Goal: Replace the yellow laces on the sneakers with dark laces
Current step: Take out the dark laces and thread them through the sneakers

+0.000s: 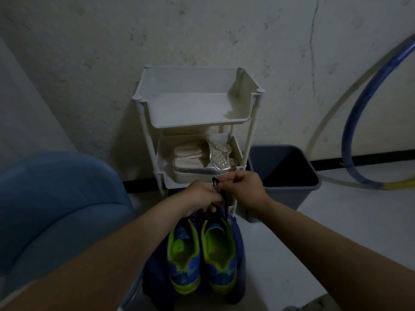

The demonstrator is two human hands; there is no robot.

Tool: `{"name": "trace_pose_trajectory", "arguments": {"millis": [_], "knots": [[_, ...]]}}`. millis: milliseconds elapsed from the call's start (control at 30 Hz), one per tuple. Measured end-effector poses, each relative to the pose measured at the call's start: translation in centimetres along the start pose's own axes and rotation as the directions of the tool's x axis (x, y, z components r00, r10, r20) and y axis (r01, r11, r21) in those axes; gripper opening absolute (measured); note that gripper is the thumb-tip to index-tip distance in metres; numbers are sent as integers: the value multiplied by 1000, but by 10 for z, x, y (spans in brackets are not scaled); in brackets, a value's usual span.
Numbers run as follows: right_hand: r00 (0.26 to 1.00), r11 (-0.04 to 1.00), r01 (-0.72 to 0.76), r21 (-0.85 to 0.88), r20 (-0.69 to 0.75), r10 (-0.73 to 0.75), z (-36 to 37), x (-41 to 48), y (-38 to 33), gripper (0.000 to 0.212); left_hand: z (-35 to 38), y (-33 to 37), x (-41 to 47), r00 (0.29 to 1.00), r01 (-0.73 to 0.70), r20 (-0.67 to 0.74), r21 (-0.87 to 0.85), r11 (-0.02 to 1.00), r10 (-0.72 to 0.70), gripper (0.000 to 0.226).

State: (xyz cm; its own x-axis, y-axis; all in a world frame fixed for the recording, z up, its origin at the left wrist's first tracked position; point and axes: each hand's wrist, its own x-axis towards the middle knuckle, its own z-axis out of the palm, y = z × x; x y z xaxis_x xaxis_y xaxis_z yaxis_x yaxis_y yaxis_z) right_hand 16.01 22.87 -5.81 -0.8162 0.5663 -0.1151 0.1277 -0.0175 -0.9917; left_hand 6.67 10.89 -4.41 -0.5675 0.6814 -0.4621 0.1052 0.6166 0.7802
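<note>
One pale, stained wall (67, 63) fills the upper half of the frame, with a crack running down its upper right. At lower left I see a rounded blue seat (56, 198). At the right edge a blue and yellow hoop (350, 131) leans on the wall, its bottom on the light floor (336, 232).

At centre stands a white tiered rack (197, 123), back to the wall. Just right of its lower part is a grey bin (280, 198). The rack's second tier holds a pair of silver sandals (202, 163), side by side, with studded straps toward the right.

Both forearms enter from the bottom corners and meet at centre frame, in front of the rack's lower tier.

At bottom centre, directly below the hands, lie the sneakers (219, 250). They are blue with yellow-green collars, set side by side, heels toward the bottom edge and toes under the hands. They rest on dark blue fabric (155, 277).

My left hand (202, 196) has its fingers curled round the dark lace (225, 204). My right hand (244, 187) pinches the lace's upper part between thumb and fingertips. The lace rises from the top of the sneakers, passes between the two hands and ends in a small loop above the fingers.

I cannot tell which sneaker it is threaded through, because the hands cover the eyelets.
</note>
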Motion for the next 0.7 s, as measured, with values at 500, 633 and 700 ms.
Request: {"name": "trace_pose_trajectory", "arguments": {"millis": [500, 633, 700], "knots": [[991, 964, 118, -239, 89, -99, 2, 8, 9, 11, -3, -16, 7, 997, 57, -36, -201, 978, -66, 14], [994, 961, 47, -274, 109, -18, 0, 11, 16, 10, 0, -20, 10, 970, -5, -243, -102, 995, -20, 18], [992, 955, 14, -298, 128, 25, -2, 11, 18, 6, -2, -21, 9, 941, -103, -321, 36, 994, 109, 20]]}}
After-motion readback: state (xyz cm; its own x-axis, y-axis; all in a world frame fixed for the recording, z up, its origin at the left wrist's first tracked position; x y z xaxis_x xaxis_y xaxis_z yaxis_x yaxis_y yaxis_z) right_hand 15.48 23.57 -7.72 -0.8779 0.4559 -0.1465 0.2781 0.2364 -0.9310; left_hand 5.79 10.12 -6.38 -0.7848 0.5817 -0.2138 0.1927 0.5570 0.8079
